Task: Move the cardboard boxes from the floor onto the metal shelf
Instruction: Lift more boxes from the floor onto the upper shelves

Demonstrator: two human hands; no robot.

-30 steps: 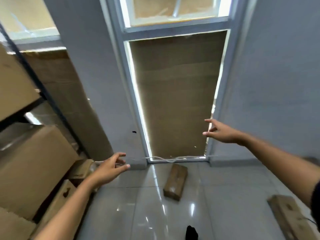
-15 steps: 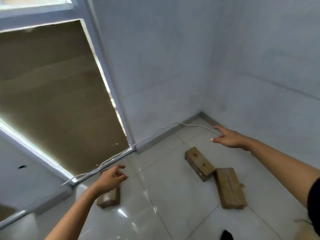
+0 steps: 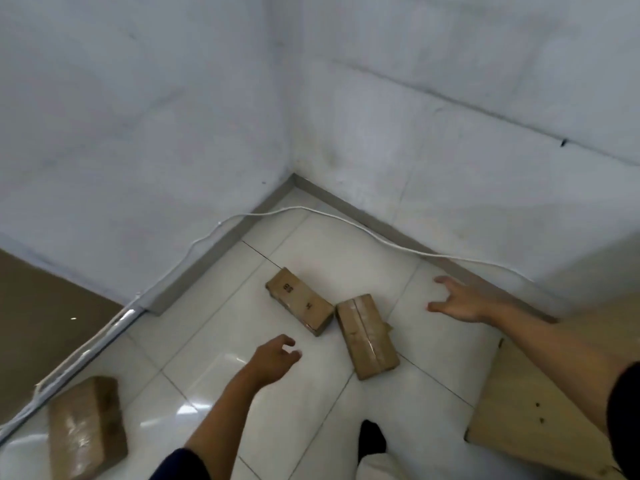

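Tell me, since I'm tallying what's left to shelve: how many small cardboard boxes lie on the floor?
3: a printed box near the corner, a taped box touching it, another at lower left. Others may lie out of view.

Two cardboard boxes are lying end to end near the room corner: the printed box [image 3: 298, 301] and the taped box [image 3: 367, 336], their near ends touching or almost so, leaving no gap between them. Bare tile is lying open on every other side of the printed box. The left hand [image 3: 276, 357] is hovering in front of it, the right hand [image 3: 460, 301] to its right, beyond the taped box. A white cable [image 3: 346, 220] is trailing behind it along the baseboard. A third box [image 3: 86, 427] is sitting well to its left, a flat cardboard sheet [image 3: 530, 403] far right.
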